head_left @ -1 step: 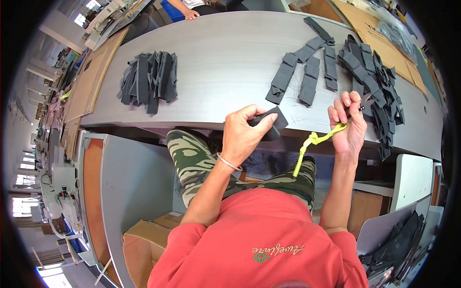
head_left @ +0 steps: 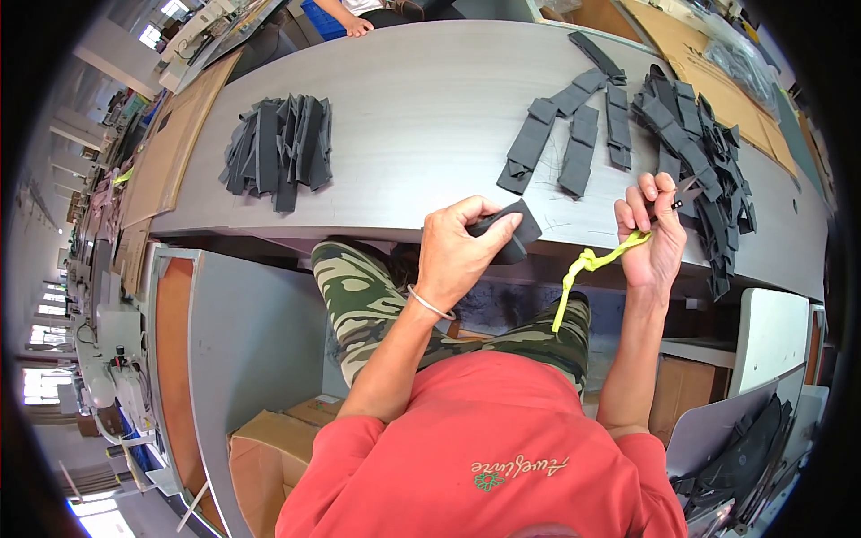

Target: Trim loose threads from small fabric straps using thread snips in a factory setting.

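Note:
My left hand [head_left: 459,247] is closed on a dark grey folded fabric strip [head_left: 517,235], held just over the table's near edge. Its thumb presses on top of the strip. To the right, my right hand [head_left: 652,235] is curled round small thread snips [head_left: 687,188], whose metal tips point away from me. A knotted yellow cord [head_left: 587,261] hangs from this hand. Several grey strips [head_left: 526,146] lie on the table beyond my hands, with loose thread bits close by. A larger heap of similar strips [head_left: 708,170] sits beside my right hand, partly draped over the edge.
A bundle of grey fabric pieces [head_left: 280,148] lies on the left of the grey table [head_left: 404,108]. Another person's hand [head_left: 359,28] rests at the far edge. Cardboard sheets [head_left: 175,148] flank the table. Below stand a grey cabinet [head_left: 242,332] and an open cardboard box [head_left: 265,453].
Both hands have shifted very slightly to the right, still holding the same things. The yellow cord's hanging end has swung a little to the right.

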Available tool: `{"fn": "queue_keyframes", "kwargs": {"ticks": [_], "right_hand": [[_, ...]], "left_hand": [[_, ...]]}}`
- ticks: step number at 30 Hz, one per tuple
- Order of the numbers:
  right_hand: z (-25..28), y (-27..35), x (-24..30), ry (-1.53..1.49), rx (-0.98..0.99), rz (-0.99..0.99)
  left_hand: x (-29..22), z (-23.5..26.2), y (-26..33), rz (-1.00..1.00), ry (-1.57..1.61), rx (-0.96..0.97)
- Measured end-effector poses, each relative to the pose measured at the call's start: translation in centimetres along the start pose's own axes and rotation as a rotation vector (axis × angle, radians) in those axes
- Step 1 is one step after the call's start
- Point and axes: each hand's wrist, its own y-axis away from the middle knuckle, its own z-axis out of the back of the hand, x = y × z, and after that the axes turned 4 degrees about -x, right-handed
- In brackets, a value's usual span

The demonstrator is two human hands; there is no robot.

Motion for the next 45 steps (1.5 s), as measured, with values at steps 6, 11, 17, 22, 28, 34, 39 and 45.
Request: {"fn": "queue_keyframes", "kwargs": {"ticks": [6, 11, 17, 22, 28, 34, 39, 45], "right_hand": [[0.9, 0.2, 0.3, 0.014, -0.044, 0.029], [2.3, -0.4, 3.2, -0.055, -0.016, 0.144], [-2.2, 1.3, -1.5, 1.121, 0.002, 0.112], [-3.1, 1.8, -5.9, 1.214, 0.234, 0.169], [-4.9, 1.7, -7.1, 1.497, 0.334, 0.365], [-3.9, 1.7, -6.4, 1.026, 0.155, 0.090], [-4.0, 2.3, -6.2, 0.914, 0.202, 0.021], [-4.7, 3.1, -6.1, 1.057, 0.271, -0.004]], "left_hand": [[0.0, 0.0, 0.0, -0.004, -0.077, 0.063], [1.7, 1.9, -0.8, 0.122, 0.066, -0.077], [1.1, 2.5, -0.7, 0.138, 0.131, -0.044], [0.9, 2.0, -0.4, 0.133, 0.163, -0.016], [1.1, 2.0, -0.1, 0.108, 0.174, 0.023], [-0.4, 2.2, 0.2, -0.037, 0.077, 0.024], [-0.1, 2.3, 0.0, -0.439, -0.297, -0.066], [1.7, 1.3, -0.2, -0.432, -0.165, -0.123]]}}
